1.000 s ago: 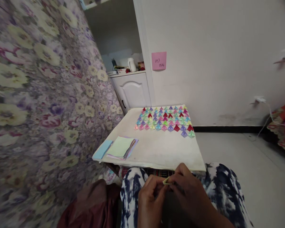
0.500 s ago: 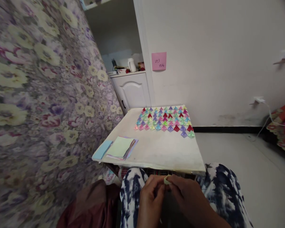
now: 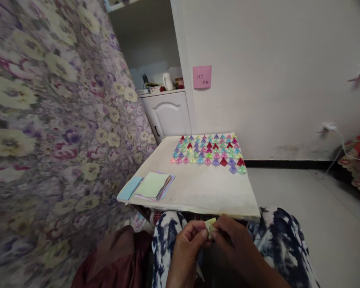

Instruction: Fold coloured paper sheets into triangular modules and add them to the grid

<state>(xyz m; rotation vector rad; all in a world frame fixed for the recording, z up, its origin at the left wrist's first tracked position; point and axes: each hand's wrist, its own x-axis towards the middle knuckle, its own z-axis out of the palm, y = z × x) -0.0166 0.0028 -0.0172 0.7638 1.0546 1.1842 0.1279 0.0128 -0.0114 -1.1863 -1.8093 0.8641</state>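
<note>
Between my two hands is a small folded piece of pale yellow-green paper [image 3: 210,226], held above my lap near the table's front edge. My left hand [image 3: 189,244] pinches its left side between thumb and fingers. On its right side, the fingertips of my right hand [image 3: 232,236] are closed on the same paper. Part of the paper is covered by my fingers. Rows of small folded paper pieces [image 3: 209,155] in many colours lie across the far part of the table [image 3: 192,188].
At the table's front left lie a stack of paper sheets [image 3: 153,185], pale green on top, and a blue stack [image 3: 130,188]. A pink note [image 3: 202,77] hangs on the wall. Dark red cloth [image 3: 117,260] is at my left. A white jug [image 3: 167,81] stands on the cabinet.
The folded paper has turned and more of its face shows between my fingers. My left hand has shifted slightly and my right fingers have risen a little.
</note>
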